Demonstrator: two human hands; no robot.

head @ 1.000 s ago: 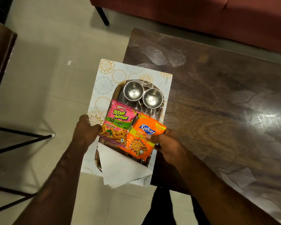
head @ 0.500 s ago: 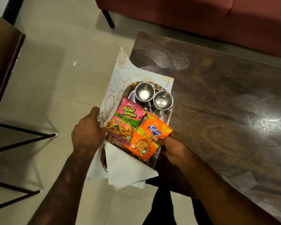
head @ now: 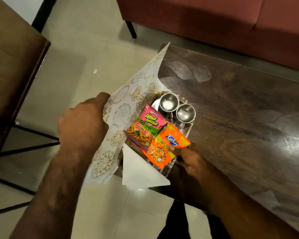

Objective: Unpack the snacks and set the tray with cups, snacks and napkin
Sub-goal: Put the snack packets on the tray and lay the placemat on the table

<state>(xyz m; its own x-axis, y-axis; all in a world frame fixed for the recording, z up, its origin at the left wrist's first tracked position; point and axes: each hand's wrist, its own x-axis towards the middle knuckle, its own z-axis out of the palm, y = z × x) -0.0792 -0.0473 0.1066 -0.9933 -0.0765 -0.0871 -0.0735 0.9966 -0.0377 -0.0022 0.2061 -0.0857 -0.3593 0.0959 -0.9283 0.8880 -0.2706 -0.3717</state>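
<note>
A metal tray (head: 188,131) sits at the left end of the dark table. It carries two steel cups (head: 168,102) (head: 185,113), a pink snack packet (head: 144,127), an orange snack packet (head: 164,145) and a folded white napkin (head: 140,171) hanging over the near edge. Under the tray lies a patterned white mat (head: 128,107), its left side lifted steeply. My left hand (head: 83,123) grips the mat's left edge. My right hand (head: 190,157) holds the tray's right rim, thumb against the orange packet.
The dark wooden table (head: 240,118) stretches right with bare surface. A red sofa (head: 214,19) stands behind it. A brown chair (head: 12,66) with black metal legs is at the left, over a pale tiled floor (head: 86,49).
The left side of the mat has risen from flat to steeply tilted as my left hand lifted it. The tray with its load has slid rightward onto the table.
</note>
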